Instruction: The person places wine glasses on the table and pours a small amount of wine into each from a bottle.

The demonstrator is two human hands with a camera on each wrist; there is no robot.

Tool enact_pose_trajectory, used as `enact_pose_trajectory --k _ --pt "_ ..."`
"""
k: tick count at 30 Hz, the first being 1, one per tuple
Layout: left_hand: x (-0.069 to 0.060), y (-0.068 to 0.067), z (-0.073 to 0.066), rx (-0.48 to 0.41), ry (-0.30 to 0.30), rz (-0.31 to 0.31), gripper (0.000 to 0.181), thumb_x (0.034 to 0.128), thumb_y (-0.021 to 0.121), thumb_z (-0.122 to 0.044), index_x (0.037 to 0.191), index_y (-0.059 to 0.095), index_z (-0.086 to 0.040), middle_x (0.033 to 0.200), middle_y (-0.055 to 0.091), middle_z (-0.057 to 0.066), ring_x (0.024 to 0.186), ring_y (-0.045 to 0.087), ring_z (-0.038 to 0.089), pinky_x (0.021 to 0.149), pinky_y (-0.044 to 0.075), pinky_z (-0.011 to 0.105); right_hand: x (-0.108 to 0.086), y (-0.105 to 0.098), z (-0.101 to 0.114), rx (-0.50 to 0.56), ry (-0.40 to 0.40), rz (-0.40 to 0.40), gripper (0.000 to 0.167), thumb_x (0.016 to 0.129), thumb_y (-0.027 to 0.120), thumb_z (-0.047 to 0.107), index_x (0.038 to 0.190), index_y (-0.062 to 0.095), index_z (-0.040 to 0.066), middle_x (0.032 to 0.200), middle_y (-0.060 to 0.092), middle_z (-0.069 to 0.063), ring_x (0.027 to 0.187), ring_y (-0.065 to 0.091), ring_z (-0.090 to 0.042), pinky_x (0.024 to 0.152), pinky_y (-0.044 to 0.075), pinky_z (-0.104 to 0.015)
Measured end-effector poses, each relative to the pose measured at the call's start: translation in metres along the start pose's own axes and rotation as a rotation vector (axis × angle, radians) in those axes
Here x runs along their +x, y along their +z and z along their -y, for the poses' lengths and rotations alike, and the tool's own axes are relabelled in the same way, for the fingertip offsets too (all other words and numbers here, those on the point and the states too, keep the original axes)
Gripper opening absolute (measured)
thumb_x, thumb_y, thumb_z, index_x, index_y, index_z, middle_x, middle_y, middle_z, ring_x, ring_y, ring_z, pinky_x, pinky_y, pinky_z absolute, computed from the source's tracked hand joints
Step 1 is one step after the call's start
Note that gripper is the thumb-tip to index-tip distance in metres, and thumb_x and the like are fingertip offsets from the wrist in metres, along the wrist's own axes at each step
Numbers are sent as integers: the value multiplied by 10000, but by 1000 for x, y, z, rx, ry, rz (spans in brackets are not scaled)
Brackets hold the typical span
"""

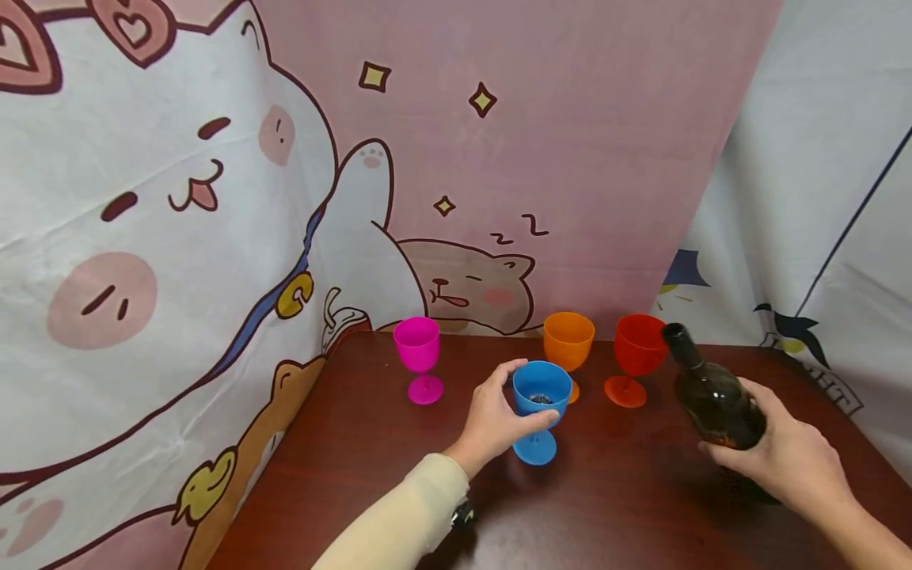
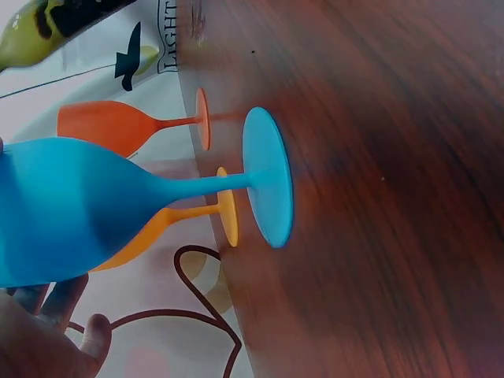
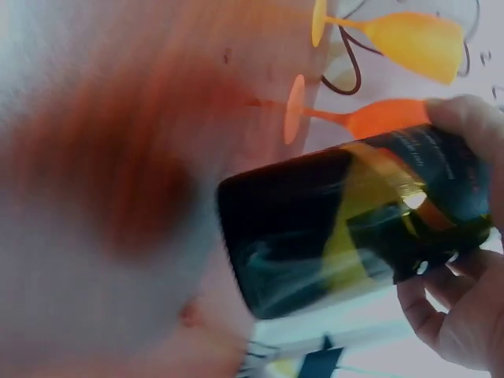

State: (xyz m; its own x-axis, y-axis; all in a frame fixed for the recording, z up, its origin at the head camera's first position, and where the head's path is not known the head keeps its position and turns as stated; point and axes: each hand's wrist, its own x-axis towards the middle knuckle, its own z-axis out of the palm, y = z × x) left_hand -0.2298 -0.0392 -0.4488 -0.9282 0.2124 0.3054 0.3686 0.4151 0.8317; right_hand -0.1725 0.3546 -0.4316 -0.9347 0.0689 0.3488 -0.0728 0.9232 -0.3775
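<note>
Dark, reddish-brown wood makes up the bench (image 1: 613, 514) before me, glossy enough to catch some light. Nearest to me, my pale sleeve (image 1: 399, 518) reaches in over its front part, something small and black at the wrist. Beyond the cuff, my left hand (image 1: 492, 419) grips the bowl of a blue goblet (image 2: 87, 209), fingers on the far side and thumb across the near side. It stands upright, with something dark and glinting at the bottom of its bowl; whether its foot touches the wood I cannot tell. Over on my right, my right hand (image 1: 798, 451) is wrapped round the body of a dark bottle (image 1: 720, 404), which tilts so that its neck leans left.

Farther back, a pink goblet (image 1: 418, 348) stands to the left, an orange goblet (image 1: 568, 340) partly behind the blue one, and a red goblet (image 1: 640, 348) near the bottle's neck. Behind them hangs a pink backdrop (image 1: 570, 158) printed with a big white cat and a smaller, dozing brown animal.
</note>
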Motion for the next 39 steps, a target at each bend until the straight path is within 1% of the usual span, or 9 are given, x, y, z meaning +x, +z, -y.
enact_pose_trajectory --k 5,7,11,14,19,29,34,37,39 --pt "7 -9 6 22 -29 -66 867 836 902 -477 1559 479 -252 1466 656 -6 1301 645 228 1032 599 466 -10 6 -17 138 178 -94 1186 713 1000 411 1573 328 -53 1227 601 -414 993 626 -593 670 514 -639" --pt "14 -13 11 31 -42 -115 875 837 904 -464 1560 474 -223 1459 657 34 1295 651 259 1031 602 486 -14 8 -23 176 235 -127 1153 737 989 406 1565 333 -56 1227 588 -397 1003 615 -550 658 531 -482" --pt "33 -19 20 58 -71 -228 886 852 895 -436 1570 458 -153 1464 647 94 1299 649 304 1062 583 519 -20 12 -34 257 307 -196 1099 763 982 362 1580 348 -7 1318 559 -344 909 538 28 606 372 -159" --pt "47 -22 26 60 -93 -297 887 872 882 -414 1580 440 -116 1483 625 120 1318 635 328 1089 558 549 -25 13 -38 313 296 -249 1037 769 984 310 1592 391 95 1285 610 -156 876 314 262 617 309 -77" --pt "63 -26 32 49 -118 -372 900 875 887 -375 1589 420 -87 1501 596 166 1355 603 371 1124 518 590 -28 14 -41 359 235 -256 982 782 980 294 1583 411 267 1099 482 330 905 402 250 653 350 -49" --pt "68 -29 36 89 -140 -349 1063 876 877 -450 1681 281 -96 1697 414 160 1533 455 405 1223 415 637 -31 18 -44 360 231 -238 1026 787 977 294 1608 363 278 1130 536 259 892 404 258 645 360 -49" --pt "61 -22 13 274 97 -333 1032 901 850 -481 1667 302 -61 1776 274 113 1658 248 350 1321 286 558 -32 19 -45 372 231 -240 1019 804 964 282 1613 346 318 1078 532 311 871 428 257 636 377 -39" --pt "59 -11 -9 391 310 -317 930 913 850 -449 1612 390 -44 1740 352 114 1637 311 320 1320 312 493 -32 19 -46 385 208 -247 1007 799 967 251 1601 365 348 1024 458 438 876 453 253 646 384 -33" --pt "60 0 -24 394 362 -263 914 912 850 -457 1605 400 -67 1722 386 99 1603 377 298 1304 352 459 -32 20 -45 387 206 -246 1001 795 969 250 1589 372 372 1011 457 452 878 448 255 650 369 -32"
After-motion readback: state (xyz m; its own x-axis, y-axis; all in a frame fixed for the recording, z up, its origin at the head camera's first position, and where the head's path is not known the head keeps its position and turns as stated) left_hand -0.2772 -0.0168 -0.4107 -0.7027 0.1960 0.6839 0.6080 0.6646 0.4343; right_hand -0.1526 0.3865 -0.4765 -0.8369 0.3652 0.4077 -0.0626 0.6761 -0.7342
